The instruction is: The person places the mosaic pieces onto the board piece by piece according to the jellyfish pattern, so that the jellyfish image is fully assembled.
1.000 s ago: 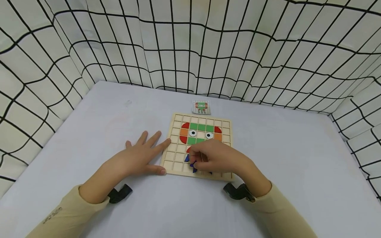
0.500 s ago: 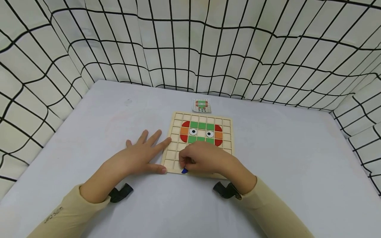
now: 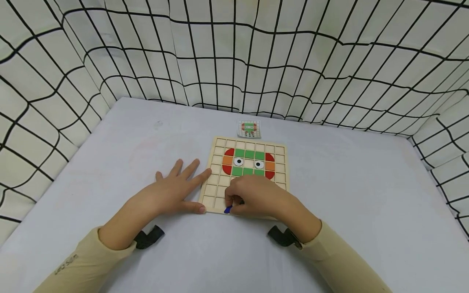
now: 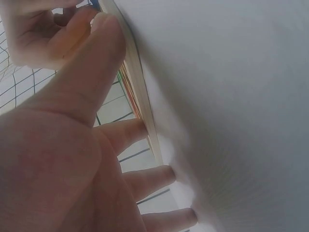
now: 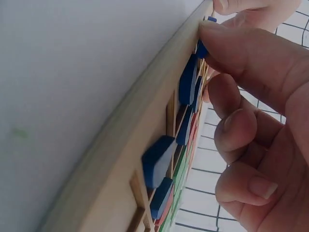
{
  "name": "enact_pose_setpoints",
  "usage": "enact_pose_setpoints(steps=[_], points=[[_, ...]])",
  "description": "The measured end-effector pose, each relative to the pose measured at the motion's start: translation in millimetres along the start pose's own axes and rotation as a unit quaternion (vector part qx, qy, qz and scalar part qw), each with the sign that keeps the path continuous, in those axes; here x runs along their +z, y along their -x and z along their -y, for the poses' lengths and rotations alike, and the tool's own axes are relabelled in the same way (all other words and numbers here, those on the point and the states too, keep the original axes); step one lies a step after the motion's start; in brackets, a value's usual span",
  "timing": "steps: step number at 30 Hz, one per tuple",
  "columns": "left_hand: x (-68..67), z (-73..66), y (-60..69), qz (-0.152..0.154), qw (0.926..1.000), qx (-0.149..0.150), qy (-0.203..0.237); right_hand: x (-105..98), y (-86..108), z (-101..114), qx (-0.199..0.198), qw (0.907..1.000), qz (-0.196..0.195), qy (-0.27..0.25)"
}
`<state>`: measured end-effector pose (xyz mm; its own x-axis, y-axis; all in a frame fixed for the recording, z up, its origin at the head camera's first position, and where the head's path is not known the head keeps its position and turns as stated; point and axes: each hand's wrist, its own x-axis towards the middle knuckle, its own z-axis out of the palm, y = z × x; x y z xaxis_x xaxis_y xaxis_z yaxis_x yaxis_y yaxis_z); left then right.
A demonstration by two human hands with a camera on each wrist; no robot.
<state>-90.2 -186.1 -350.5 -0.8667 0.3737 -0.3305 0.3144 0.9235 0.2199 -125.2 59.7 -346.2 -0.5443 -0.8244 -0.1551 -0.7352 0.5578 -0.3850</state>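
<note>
In the head view a wooden grid board [image 3: 209, 190] carries flat tiles: green squares [image 3: 249, 154], red rounded corners [image 3: 269, 175], orange squares and two eye tiles [image 3: 238, 162]. My left hand [image 3: 172, 195] lies with fingers spread, its thumb and index fingertip touching the board's left edge. Over the board's lower part, my right hand [image 3: 256, 197] pinches a small blue tile [image 3: 228, 209] near the front edge. From the right wrist, the thumb [image 5: 217, 36] presses at this tile, while several other blue tiles [image 5: 158, 162] sit on the board beside it. The hand hides the board's lower middle.
A small picture card [image 3: 249, 129] with a similar coloured pattern lies just behind the board. White cloth [image 3: 348, 183] covers the table, and a black-lined net [image 3: 234, 61] over white sheeting surrounds its back and sides.
My right hand has shifted left and toward the board's front edge, then slightly back right. The blue tile at its fingertips is now by the front edge. My left hand stays still.
</note>
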Motion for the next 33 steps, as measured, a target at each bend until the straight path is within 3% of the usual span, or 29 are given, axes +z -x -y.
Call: enact_pose_setpoints(steps=[9, 15, 22, 33], points=[[-0.3, -0.4, 1.0, -0.007, 1.0000, 0.003, 0.001, -8, 3.6, -6, 0.019, 0.9991, -0.035, 0.014], [1.0, 0.4, 0.8, -0.008, 1.0000, 0.006, -0.001, -6, 13.2, -7, -0.012, 0.9999, -0.002, -0.010], [0.0, 0.1, 0.0, -0.006, 1.0000, 0.004, -0.001, -2, 20.9, -9, 0.006, 0.9996, 0.002, -0.029], [0.6, 1.9, 0.9, -0.002, 1.0000, 0.001, 0.000, -3, 22.9, -12, -0.006, 0.9988, 0.015, -0.046]])
